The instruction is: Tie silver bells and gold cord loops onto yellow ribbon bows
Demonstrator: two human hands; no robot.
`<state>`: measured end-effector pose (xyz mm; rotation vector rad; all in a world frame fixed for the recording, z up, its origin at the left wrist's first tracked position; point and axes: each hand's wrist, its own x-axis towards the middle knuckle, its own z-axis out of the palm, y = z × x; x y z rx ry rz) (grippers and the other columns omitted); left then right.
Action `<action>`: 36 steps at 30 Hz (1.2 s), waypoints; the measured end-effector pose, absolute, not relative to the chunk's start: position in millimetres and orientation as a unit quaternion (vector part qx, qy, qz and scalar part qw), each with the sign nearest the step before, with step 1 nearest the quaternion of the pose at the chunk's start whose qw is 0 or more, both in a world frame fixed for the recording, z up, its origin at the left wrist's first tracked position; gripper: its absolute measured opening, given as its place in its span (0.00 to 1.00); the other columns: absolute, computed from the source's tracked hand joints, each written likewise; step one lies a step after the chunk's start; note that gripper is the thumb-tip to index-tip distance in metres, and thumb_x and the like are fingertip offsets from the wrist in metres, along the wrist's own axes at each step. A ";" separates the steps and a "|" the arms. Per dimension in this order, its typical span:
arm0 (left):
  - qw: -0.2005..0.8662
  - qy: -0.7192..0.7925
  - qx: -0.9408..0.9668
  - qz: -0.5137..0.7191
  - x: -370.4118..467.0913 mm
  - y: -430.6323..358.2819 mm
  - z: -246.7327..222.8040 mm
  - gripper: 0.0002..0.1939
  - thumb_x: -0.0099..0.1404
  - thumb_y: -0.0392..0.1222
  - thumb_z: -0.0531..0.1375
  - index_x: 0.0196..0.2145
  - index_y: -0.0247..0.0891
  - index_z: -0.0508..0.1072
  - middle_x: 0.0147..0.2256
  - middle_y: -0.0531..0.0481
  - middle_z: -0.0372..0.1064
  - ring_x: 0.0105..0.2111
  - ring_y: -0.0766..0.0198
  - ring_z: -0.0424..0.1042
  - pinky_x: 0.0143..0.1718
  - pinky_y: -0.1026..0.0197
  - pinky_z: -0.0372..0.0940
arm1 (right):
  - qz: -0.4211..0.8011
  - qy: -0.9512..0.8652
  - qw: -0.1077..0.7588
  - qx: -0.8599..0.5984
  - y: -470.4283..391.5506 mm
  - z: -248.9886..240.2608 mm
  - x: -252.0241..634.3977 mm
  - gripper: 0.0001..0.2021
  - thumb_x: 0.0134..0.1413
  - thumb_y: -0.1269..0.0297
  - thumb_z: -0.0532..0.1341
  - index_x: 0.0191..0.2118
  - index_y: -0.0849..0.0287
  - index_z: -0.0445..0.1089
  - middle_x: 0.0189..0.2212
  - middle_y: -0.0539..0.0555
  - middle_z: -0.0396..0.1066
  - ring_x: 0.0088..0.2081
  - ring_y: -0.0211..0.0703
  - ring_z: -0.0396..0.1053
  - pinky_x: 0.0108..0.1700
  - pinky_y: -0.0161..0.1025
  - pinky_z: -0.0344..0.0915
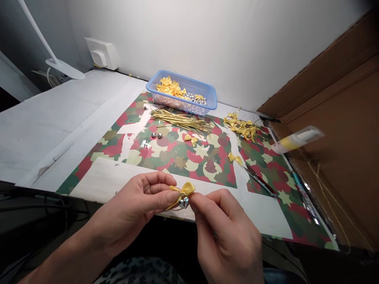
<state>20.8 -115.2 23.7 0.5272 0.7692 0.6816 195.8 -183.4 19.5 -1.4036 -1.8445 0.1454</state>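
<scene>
A yellow ribbon bow (187, 188) is pinched between the thumb and fingers of my left hand (148, 195), above the table's front edge. Silver jingle bells (184, 202) sit against the underside of its knot. Close against the bow's right side, my right hand (226, 225) is closed in a pinch; its fingertips hide what they grip. A thin strand curves below the bells between the two hands. Beyond them on the patterned paper lie a loose yellow bow (191, 140), a pair of silver bells (156, 135) and a bundle of gold wire ties (177, 119).
A blue basket (211, 103) at the back holds yellow bows and silver bells. To its right is a pile of bows with wires (242, 128). Scissors (260, 180) lie near another bow (235, 158). A clear bottle (297, 140) leans by the cardboard (334, 106) on the right.
</scene>
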 end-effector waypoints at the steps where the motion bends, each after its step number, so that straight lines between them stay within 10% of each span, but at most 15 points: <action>1: 0.838 0.363 0.249 0.323 20.8 -115.3 23.9 0.11 0.59 0.36 0.75 0.35 0.37 0.78 0.32 0.49 0.82 0.33 0.69 0.77 0.38 0.71 0.68 | 0.059 -0.725 0.402 -0.556 -183.4 19.4 195.1 0.14 0.62 0.82 0.59 0.47 0.60 0.75 0.30 0.51 0.64 0.30 0.38 0.64 0.31 0.36 0.64; 36: 0.804 0.388 0.304 0.334 19.7 -119.1 18.7 0.11 0.57 0.37 0.75 0.34 0.39 0.78 0.30 0.52 0.81 0.32 0.67 0.75 0.37 0.69 0.66 | 0.140 -0.715 0.408 -0.550 -178.4 16.3 199.2 0.11 0.64 0.79 0.61 0.43 0.57 0.76 0.30 0.49 0.67 0.30 0.35 0.68 0.31 0.31 0.66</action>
